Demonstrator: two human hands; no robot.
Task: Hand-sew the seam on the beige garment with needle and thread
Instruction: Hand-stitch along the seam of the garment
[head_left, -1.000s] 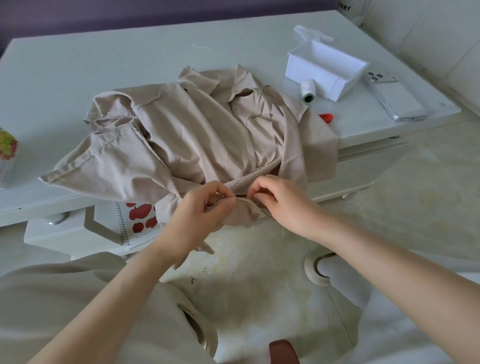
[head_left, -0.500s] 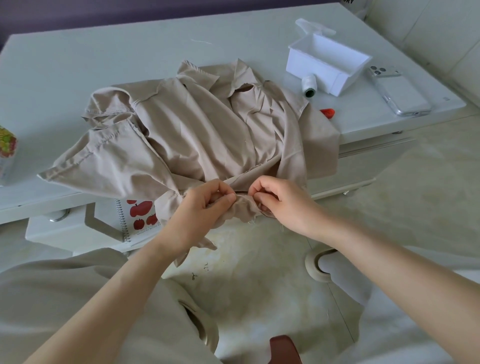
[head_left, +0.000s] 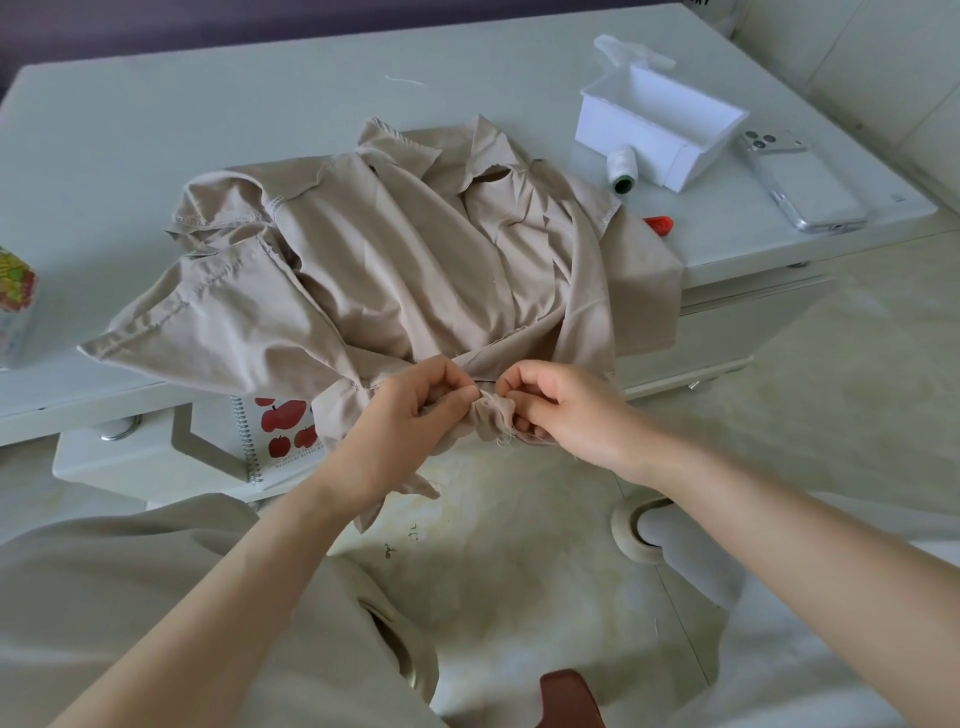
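Pinching a gathered bit of the beige shirt (head_left: 405, 260) with the left hand (head_left: 415, 410), thumb pressed against curled fingers. Pinching the same gathered bit from the other side with the right hand (head_left: 561, 410), fingers curled in tight, knuckles up. Held just off the near edge of the table (head_left: 208, 104), with only a small puckered wad of cloth between the two grips. Too small to make out anything finer inside either pinch.

Beyond the grip, lying crumpled across the table, collar farthest away, one sleeve flopped out to the left. Below the grip, hanging in a loose tail off the table edge.

Far beyond the grip and to the right: a white box (head_left: 660, 124), a spool of white thread (head_left: 621, 169) on its side just beside the box, a phone (head_left: 800, 182) lying face down further right. Nearer the grip on that side, a small red thing (head_left: 660, 224) just beside the shirt's edge. Left of the grip and lower, under the tabletop, a spiral notebook (head_left: 283, 426) with red apples on its cover. Well off to the left, at the frame edge, a bright printed packet (head_left: 15, 291).
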